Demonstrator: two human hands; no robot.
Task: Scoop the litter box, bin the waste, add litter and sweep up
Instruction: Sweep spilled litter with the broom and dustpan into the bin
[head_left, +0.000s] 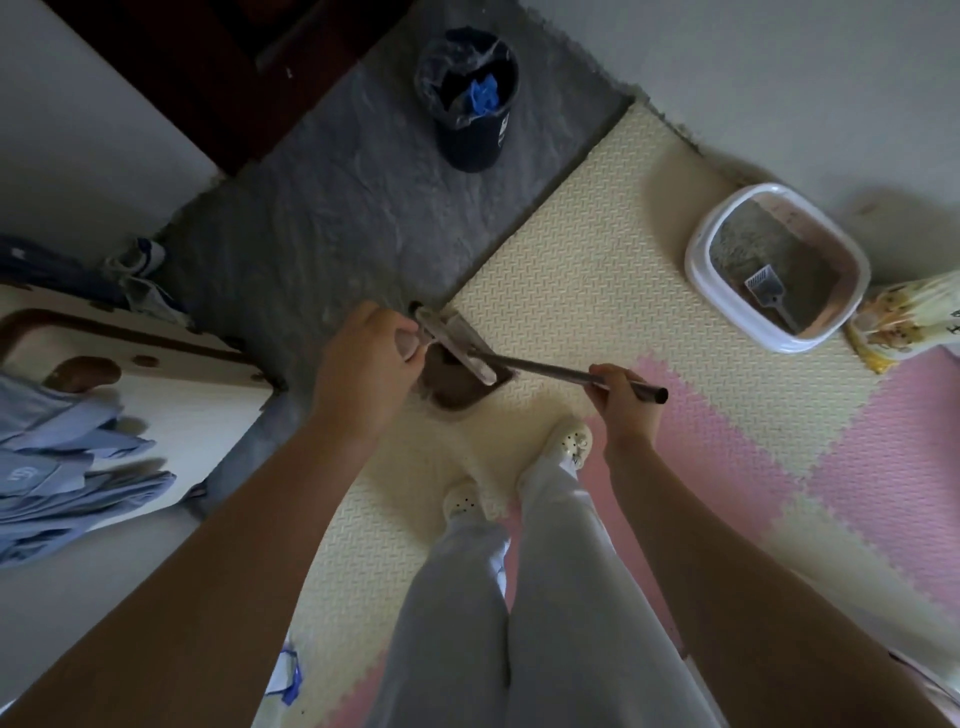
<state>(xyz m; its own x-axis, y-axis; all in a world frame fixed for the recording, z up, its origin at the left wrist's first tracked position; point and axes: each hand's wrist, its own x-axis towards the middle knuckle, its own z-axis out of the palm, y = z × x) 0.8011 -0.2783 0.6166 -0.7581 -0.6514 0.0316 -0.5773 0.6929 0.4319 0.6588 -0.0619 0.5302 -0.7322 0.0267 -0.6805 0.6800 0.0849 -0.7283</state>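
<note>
The left hand curls its grip round the dustpan handle, and the right hand wraps the broom shaft — a hard sweep could flick litter past the pan onto the foam mat.

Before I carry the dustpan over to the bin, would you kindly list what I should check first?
1. Right hand grips the broom by its handle: ok.
2. Left hand holds the dustpan, fingers curled at its upright handle: ok.
3. Broom head lies against the dustpan mouth: ok.
4. Bin is open and lined, standing on the grey floor beyond the mat: ok.
5. Scoop is out of the way, lying in the litter box: ok.
6. No stray litter left on the mat: cannot tell, grains are too small to see.
</note>
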